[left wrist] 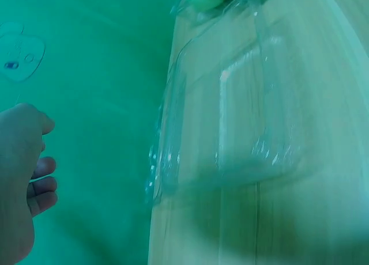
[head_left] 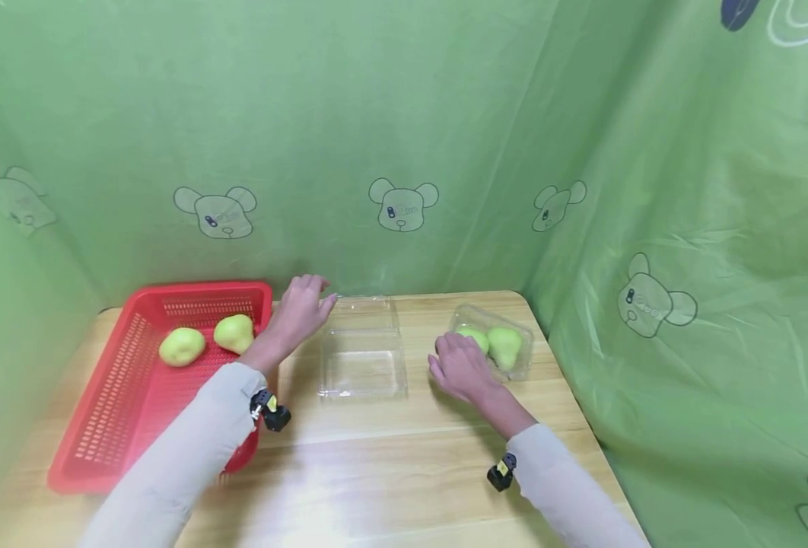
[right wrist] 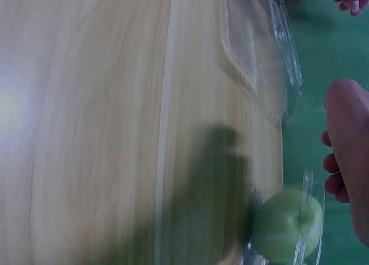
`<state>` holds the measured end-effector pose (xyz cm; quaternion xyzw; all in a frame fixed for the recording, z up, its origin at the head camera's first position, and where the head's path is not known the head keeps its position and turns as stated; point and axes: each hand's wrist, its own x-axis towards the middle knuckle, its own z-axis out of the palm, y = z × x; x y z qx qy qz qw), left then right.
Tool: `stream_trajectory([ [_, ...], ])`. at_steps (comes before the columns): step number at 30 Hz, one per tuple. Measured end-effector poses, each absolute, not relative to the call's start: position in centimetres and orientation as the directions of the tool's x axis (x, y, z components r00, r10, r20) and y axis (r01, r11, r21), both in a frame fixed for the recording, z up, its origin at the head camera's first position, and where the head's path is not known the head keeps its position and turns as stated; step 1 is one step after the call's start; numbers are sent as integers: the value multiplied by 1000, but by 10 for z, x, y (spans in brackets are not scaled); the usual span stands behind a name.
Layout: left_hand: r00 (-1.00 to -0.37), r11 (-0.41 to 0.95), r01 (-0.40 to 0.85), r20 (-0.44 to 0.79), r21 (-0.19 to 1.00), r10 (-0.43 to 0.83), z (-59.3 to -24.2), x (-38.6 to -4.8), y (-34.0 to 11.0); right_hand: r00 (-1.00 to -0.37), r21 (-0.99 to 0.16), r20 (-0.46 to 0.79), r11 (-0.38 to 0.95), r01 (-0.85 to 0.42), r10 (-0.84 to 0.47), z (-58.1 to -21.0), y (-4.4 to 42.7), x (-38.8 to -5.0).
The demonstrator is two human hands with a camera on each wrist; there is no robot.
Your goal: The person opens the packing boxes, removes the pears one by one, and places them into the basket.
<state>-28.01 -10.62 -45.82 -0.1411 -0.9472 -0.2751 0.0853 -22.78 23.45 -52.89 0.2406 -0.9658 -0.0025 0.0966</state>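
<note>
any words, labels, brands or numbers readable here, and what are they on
No text is legible.
Green curtain: lettering on its printed animal faces, too small and blurred to read.
Yellow patch on the left wrist device: too small to read.
Red basket, empty clear container, filled clear container: no lettering visible.

Wooden table (head_left: pixel 363 460), red basket (head_left: pixel 106 403), open clear box (head_left: pixel 364 371), fruit box (head_left: pixel 527 348)

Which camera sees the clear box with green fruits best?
The head view: it shows most of the box and two fruits, though the right hand hides a bit. The left wrist view shows a piece up top; the right wrist view, one end with one fruit.
</note>
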Motion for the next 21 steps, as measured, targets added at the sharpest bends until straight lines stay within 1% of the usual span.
stream_trajectory([
  [4, -944, 799, 323, 227, 507, 238, -462, -280, -90, -867, 68, 202, 890, -451, -455, -528, 246, -227],
  [12, -940, 779, 341, 186, 525, 286, -470, -279, -55, -879, 15, 257, 911, -412, -402, -526, 270, -228],
  [21, -939, 776, 340, 152, 531, 308, -479, -279, -22, -893, -3, 266, 926, -378, -364, -525, 298, -228],
])
